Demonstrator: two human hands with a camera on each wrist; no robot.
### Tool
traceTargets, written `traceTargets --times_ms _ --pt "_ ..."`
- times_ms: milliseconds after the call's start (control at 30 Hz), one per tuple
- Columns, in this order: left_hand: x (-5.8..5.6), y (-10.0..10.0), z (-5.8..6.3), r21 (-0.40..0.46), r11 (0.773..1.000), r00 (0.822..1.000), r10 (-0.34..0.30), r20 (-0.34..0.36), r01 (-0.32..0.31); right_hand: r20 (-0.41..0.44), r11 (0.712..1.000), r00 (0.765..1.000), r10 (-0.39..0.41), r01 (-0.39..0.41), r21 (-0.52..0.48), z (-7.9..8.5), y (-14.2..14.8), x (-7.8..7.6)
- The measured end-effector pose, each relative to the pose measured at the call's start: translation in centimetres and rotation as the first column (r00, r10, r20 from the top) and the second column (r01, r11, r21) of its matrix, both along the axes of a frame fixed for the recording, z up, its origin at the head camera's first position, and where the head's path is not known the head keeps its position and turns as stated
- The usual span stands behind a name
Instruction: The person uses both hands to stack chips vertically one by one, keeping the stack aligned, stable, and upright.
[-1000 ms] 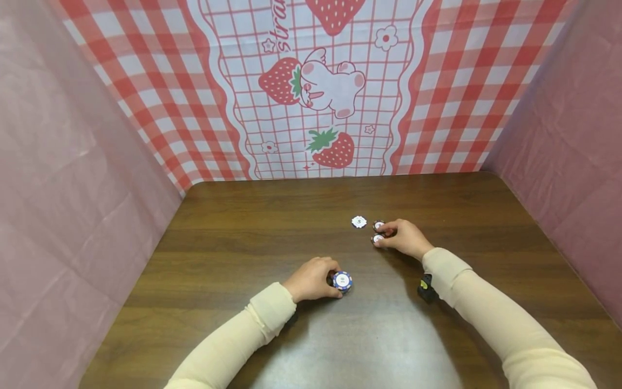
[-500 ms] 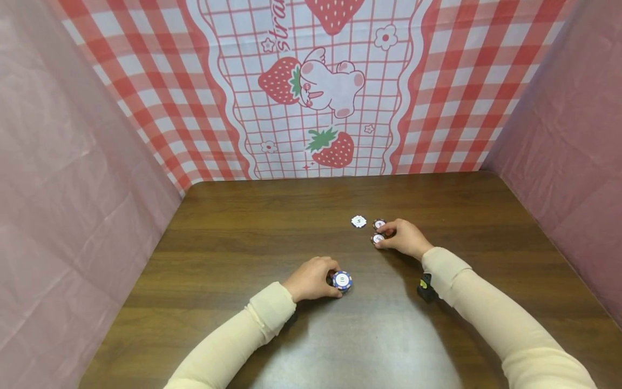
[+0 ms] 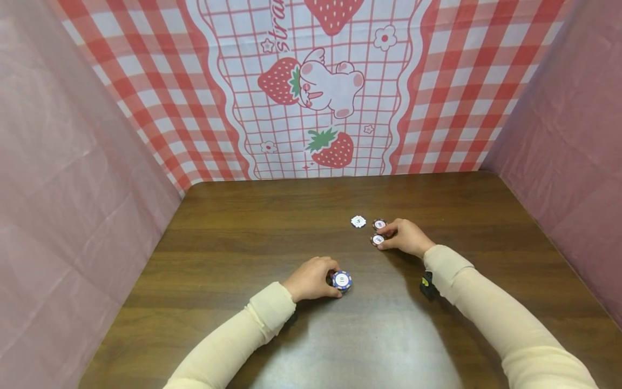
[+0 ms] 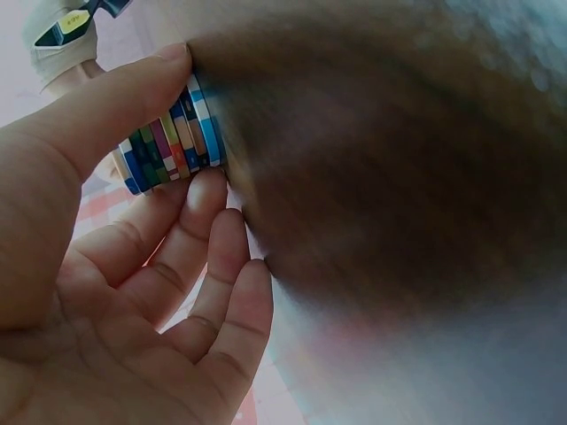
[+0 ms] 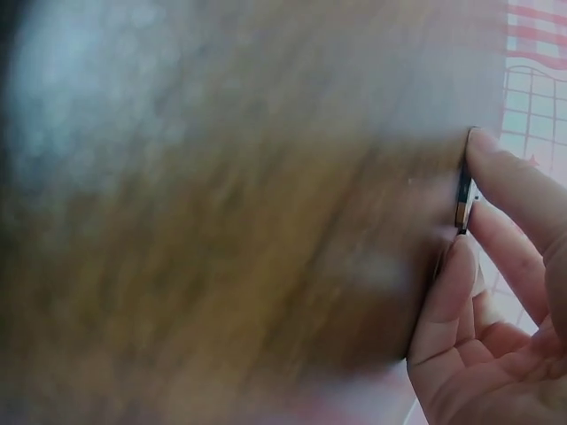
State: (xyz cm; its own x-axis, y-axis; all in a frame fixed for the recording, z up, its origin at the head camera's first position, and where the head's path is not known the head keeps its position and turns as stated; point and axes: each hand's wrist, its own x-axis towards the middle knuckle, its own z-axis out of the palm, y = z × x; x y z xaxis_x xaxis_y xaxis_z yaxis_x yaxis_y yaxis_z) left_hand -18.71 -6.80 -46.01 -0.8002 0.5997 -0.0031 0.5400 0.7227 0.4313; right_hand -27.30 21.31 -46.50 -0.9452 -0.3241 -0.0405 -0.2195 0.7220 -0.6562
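Note:
My left hand [image 3: 313, 278] holds a stack of poker chips [image 3: 342, 281] on the table, thumb on one side and fingers on the other. Its top chip is blue and white, marked 10. The left wrist view shows the edges of the stacked chips [image 4: 168, 142] in several colours. Farther right, my right hand [image 3: 407, 237] pinches a dark-edged poker chip [image 3: 377, 240] between thumb and fingers; in the right wrist view this chip [image 5: 462, 197] is seen edge-on. Just beyond it lies another dark-edged chip [image 3: 379, 225], close to my fingertips. A white chip [image 3: 358, 221] marked 5 lies left of that pair.
The brown wooden table [image 3: 243, 227] carries everything. A red-and-white strawberry cloth [image 3: 330, 97] hangs behind its far edge. Pink cloth walls [image 3: 73, 189] stand on both sides. A dark device [image 3: 427, 285] is under my right wrist.
The right thumb and fingertips have shifted slightly right, so more of the faces of the two dark-edged chips shows. My left hand and its stack have stayed in place.

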Motion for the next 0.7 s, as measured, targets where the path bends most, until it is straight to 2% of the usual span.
traceTargets --times_ms 433,700 --pt "0.06 -0.05 0.05 0.016 1.0 1.0 -0.016 -0.013 0.016 -0.128 0.998 0.99 0.058 -0.052 0.044 -0.24 -0.17 -0.02" --pt "0.06 -0.06 0.1 0.008 1.0 1.0 -0.014 -0.007 0.015 -0.13 0.996 0.988 0.084 -0.077 0.052 -0.3 -0.08 -0.24"
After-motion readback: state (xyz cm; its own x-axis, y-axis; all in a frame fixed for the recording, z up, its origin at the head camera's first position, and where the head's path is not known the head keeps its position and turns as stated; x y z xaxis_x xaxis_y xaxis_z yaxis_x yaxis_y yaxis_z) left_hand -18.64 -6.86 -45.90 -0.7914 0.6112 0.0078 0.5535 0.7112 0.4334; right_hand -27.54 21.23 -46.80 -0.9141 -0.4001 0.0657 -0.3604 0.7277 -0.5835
